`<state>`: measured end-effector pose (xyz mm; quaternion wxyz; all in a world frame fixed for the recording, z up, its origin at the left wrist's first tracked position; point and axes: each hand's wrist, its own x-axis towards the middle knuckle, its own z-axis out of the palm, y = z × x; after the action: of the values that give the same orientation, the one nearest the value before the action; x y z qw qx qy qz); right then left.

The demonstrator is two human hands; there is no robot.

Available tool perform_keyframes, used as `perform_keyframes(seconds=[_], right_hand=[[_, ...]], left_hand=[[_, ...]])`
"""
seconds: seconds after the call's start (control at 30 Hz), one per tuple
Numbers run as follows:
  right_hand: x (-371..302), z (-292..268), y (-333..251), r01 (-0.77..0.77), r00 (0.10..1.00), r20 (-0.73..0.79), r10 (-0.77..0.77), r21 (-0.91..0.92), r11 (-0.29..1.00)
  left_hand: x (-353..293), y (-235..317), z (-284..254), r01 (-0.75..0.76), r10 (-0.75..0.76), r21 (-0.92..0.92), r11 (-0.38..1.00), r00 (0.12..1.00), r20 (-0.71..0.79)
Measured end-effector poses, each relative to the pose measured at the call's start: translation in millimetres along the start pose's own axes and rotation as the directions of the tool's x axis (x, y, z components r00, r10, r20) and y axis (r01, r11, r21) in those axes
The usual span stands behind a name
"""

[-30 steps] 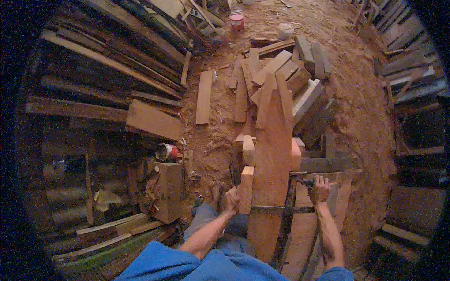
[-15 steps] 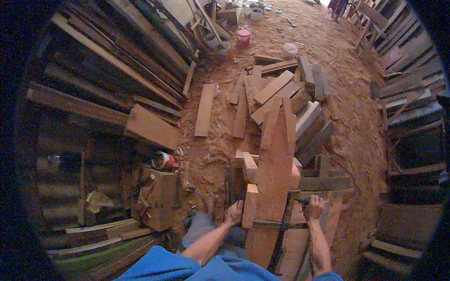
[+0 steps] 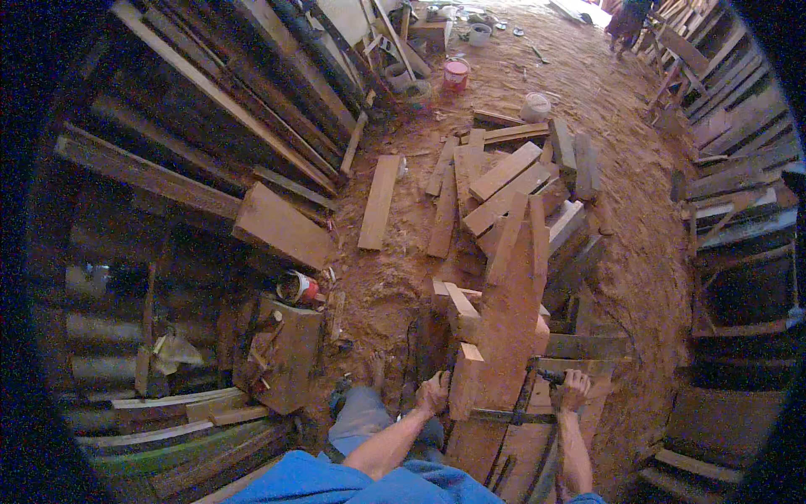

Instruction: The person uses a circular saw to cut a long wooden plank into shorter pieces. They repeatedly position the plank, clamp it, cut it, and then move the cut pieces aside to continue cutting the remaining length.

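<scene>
Head view, looking down past a blue shirt and two bare forearms: the left hand (image 3: 432, 392) is curled around the lower end of a short wooden block (image 3: 464, 380) that stands on edge against the left side of a long wide plank (image 3: 504, 336). The plank runs away from the person, over the sawdust-covered dirt floor (image 3: 638, 252). The right hand (image 3: 573, 390) is closed around the dark handle of a clamp (image 3: 537, 391) whose thin metal bar crosses the near end of the plank; the tool is small here, so its exact kind is hard to tell. Two more short blocks (image 3: 457, 304) lie just beyond the held one, touching the plank's left edge. Farther off, a loose pile of boards (image 3: 512, 185) lies crisscrossed on the floor, with a single board (image 3: 379, 202) lying apart to its left. Near the left knee stands a wooden box (image 3: 285, 353), and a red-and-white can (image 3: 298, 287) lies on its side beside it. A red bucket (image 3: 455, 76) stands far back, and stacked timber (image 3: 210, 109) lines the left side.
</scene>
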<state>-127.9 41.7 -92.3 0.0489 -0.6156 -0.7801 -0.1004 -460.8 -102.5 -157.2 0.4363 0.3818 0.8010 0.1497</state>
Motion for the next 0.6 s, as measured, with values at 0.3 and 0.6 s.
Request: perform_keyframes(seconds=[0.3, 0.6], right_hand=[[34.8, 7.9, 12.7, 0.028, 0.844, 0.536, 0.000, -0.044, 0.999], [22.5, -1.9, 0.5, 0.049, 0.826, 0.563, -0.016, -0.043, 0.998]], left_hand=[[9.4, -1.0, 7.9, -0.013, 0.010, -0.031, 0.999, 0.997, -0.071], [0.9, 17.2, -24.8, 0.145, -0.140, -0.082, 0.986, 0.988, 0.060]])
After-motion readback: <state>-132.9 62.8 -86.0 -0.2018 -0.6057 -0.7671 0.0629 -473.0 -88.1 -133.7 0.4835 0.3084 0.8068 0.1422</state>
